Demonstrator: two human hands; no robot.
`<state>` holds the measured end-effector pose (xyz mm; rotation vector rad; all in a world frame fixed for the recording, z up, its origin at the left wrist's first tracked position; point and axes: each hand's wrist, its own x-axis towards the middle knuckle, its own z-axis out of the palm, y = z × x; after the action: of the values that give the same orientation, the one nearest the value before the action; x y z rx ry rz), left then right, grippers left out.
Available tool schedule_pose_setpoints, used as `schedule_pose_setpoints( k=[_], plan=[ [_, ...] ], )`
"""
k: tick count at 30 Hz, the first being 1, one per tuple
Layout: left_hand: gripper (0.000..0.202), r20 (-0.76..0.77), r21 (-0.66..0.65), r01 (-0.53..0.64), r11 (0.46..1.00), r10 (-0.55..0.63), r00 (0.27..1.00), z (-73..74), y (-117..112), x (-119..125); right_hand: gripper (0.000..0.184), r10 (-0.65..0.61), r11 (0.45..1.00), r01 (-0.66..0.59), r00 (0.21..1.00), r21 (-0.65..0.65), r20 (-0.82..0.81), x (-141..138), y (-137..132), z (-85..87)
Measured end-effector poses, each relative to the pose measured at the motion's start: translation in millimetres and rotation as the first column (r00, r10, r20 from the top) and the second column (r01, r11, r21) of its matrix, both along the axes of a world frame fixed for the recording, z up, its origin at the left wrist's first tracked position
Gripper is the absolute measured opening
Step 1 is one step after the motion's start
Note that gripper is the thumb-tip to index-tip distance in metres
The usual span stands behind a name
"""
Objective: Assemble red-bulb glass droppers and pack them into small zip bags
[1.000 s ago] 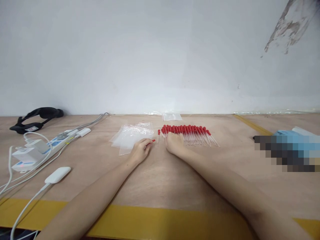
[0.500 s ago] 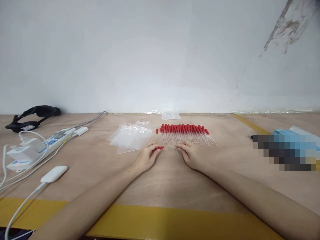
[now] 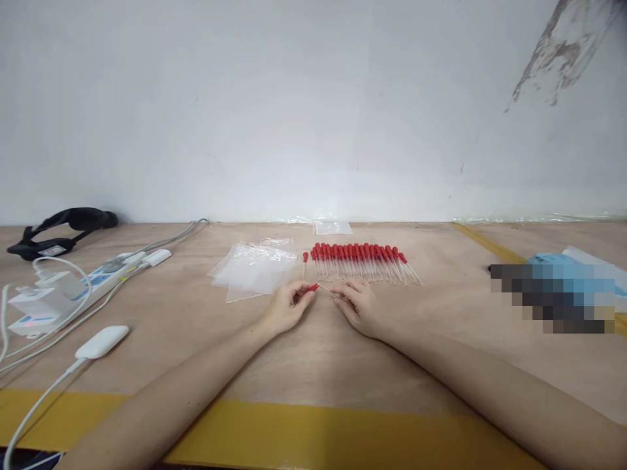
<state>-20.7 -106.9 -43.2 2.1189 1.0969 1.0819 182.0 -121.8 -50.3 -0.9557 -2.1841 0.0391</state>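
Note:
My left hand (image 3: 290,305) is closed on a red rubber dropper bulb (image 3: 312,288), its open end pointing right. Between the fingers of my right hand (image 3: 358,305) is a thin clear dropper tube (image 3: 327,290), slanting up to the left. The tube's left end meets the bulb's mouth; I cannot tell how far in it sits. Just beyond my hands lies a row of droppers (image 3: 360,254) with red bulbs at the far end and clear tubes toward me. One separate dropper (image 3: 305,258) lies left of the row.
Clear plastic zip bags (image 3: 249,271) lie left of the droppers, and another small bag (image 3: 333,228) is by the wall. A power strip (image 3: 98,281) with cables, a white device (image 3: 102,342) and a black headband (image 3: 63,228) are at left. A blue item (image 3: 563,271), partly pixelated, lies at right.
My right hand has moved slightly left with the tube, closing the gap to the bulb. The tube's end now meets the bulb in my left hand.

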Motion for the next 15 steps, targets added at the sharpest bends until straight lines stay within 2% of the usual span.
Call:
schedule_pose_setpoints(
  k=[6,15],
  plan=[
    [0.023,0.033,-0.002,0.026,1.000,-0.026,0.999,1.4,1.0,-1.1,0.016,0.049,0.999,-0.049,0.998,0.002,0.039,-3.6,-4.1,3.7],
    [0.024,0.064,-0.035,0.016,0.999,-0.013,0.998,1.0,0.8,-8.4,0.018,0.135,0.985,-0.133,0.991,-0.106,0.020,0.4,-5.1,8.7]
  ],
)
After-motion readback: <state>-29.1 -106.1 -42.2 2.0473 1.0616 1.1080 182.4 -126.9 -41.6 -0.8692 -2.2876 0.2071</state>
